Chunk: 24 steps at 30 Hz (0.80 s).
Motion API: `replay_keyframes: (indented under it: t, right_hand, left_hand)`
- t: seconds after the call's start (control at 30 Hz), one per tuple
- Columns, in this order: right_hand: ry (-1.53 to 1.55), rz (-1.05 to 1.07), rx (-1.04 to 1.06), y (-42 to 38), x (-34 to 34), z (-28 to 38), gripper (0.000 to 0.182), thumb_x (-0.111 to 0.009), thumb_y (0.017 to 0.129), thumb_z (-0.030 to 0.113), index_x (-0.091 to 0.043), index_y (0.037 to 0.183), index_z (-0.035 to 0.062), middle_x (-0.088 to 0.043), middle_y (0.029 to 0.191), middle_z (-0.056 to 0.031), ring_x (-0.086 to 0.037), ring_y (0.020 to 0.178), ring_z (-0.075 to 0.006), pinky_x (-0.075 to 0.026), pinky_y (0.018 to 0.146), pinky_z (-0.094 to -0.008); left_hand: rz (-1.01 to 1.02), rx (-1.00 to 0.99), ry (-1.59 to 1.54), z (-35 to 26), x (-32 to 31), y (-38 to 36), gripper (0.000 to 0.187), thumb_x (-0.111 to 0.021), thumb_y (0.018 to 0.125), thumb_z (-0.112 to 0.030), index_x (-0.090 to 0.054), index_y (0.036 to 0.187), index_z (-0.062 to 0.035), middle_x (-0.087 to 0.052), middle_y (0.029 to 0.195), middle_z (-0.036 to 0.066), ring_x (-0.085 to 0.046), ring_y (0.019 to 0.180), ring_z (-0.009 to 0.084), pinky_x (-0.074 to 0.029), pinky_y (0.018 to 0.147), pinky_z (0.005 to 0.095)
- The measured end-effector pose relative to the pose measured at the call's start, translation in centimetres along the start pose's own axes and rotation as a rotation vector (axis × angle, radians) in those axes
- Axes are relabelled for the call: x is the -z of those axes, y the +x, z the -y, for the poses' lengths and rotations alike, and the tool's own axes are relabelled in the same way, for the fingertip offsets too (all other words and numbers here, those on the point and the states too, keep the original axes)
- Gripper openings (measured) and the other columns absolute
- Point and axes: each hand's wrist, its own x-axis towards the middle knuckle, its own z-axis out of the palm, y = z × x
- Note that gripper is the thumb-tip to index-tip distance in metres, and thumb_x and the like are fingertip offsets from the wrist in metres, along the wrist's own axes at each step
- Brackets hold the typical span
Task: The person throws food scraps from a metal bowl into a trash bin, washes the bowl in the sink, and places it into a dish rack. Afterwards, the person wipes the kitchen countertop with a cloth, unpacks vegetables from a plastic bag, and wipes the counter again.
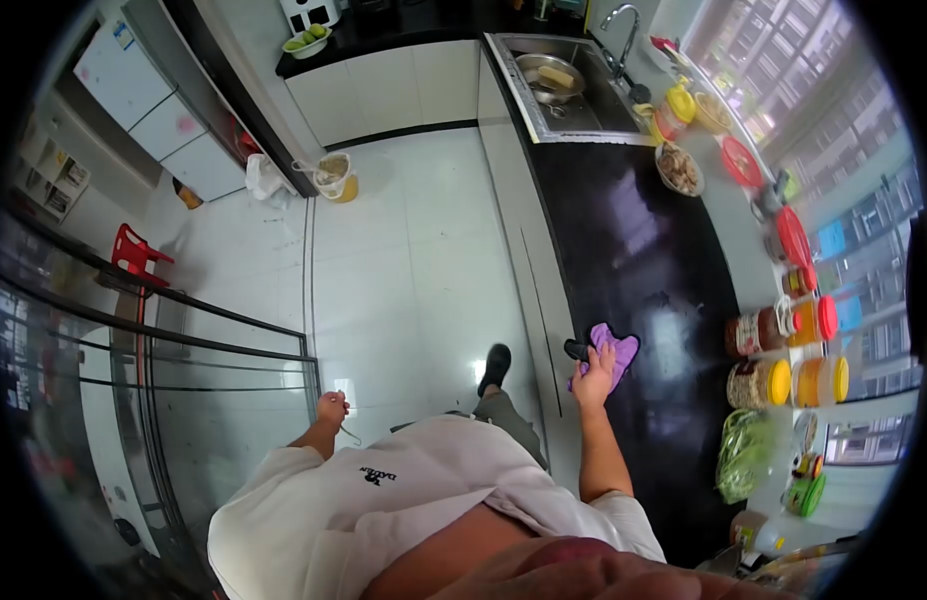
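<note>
My right hand (593, 380) is on a purple cloth (624, 351) lying on the black countertop (656, 260), its fingers gripping and pressing the cloth near the front edge. Beside the thumb sits a small black object (576, 349); its kind is not clear. My left hand (332, 408) hangs low over the floor on the other side of my body, fingers curled closed. A thin pale strand (352, 436) dangles just below it, and what the fingers hold is too small to name.
A steel sink (609, 105) holds a metal bowl (550, 78). Along the window stand a bowl of food pieces (679, 168), several lidded jars (757, 383) and bagged greens (745, 455). A bucket (336, 178), red chair (136, 254) and glass door (214, 340) are to the left.
</note>
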Motion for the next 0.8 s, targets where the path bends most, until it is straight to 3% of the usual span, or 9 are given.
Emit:
replay_keyframes:
  t: [0.17,0.3,0.43,0.57,0.8]
  right_hand:
    - [0.043,0.079,0.078,10.8,-4.5,4.0,0.042,-0.064,0.073,0.01,-0.059,0.114,0.0029,-0.042,0.136,-0.0232,-0.034,0.129,-0.0437,-0.027,0.109,-0.0486]
    - [0.062,0.075,0.194,19.9,-9.8,5.6,0.045,-0.066,0.069,0.006,-0.06,0.114,0.0052,-0.042,0.136,-0.022,-0.034,0.129,-0.0427,-0.027,0.109,-0.0481]
    - [0.128,0.148,0.321,29.2,-14.0,7.5,0.043,-0.064,0.068,0.004,-0.06,0.111,0.0039,-0.042,0.137,-0.0218,-0.034,0.129,-0.042,-0.028,0.109,-0.0479]
    - [0.159,0.082,0.386,37.5,-18.7,9.5,0.034,-0.061,0.069,0.002,-0.065,0.103,0.0049,-0.05,0.131,-0.0207,-0.043,0.125,-0.0376,-0.034,0.106,-0.0425]
    - [0.105,0.118,0.371,47.8,-23.6,12.2,0.035,-0.061,0.071,0.006,-0.064,0.106,0.0019,-0.054,0.126,-0.0199,-0.047,0.122,-0.0358,-0.037,0.102,-0.041]
  left_hand:
    - [-0.076,0.107,-0.043,-2.2,-3.0,1.1,0.023,-0.054,0.092,-0.026,-0.056,0.09,-0.0025,-0.061,0.065,0.008,-0.053,0.046,0.0135,-0.038,0.037,0.0269]
    - [-0.113,0.01,-0.133,-6.7,-4.4,3.2,0.024,-0.054,0.093,-0.026,-0.056,0.085,-0.0034,-0.061,0.064,0.008,-0.053,0.046,0.0122,-0.037,0.037,0.0261]
    - [-0.156,-0.079,-0.254,-16.5,-6.0,4.3,0.022,-0.054,0.092,-0.024,-0.057,0.083,-0.0037,-0.061,0.065,0.007,-0.052,0.048,0.0108,-0.037,0.039,0.0244]
    - [-0.158,-0.188,-0.336,-21.4,-7.7,5.2,0.02,-0.054,0.091,-0.02,-0.057,0.087,-0.0014,-0.061,0.067,0.007,-0.053,0.051,0.0115,-0.041,0.044,0.0248]
    - [-0.202,0.059,-0.37,-22.4,-7.4,11.3,0.026,-0.054,0.093,-0.026,-0.059,0.085,-0.0013,-0.059,0.064,0.006,-0.052,0.05,0.0114,-0.04,0.044,0.0257]
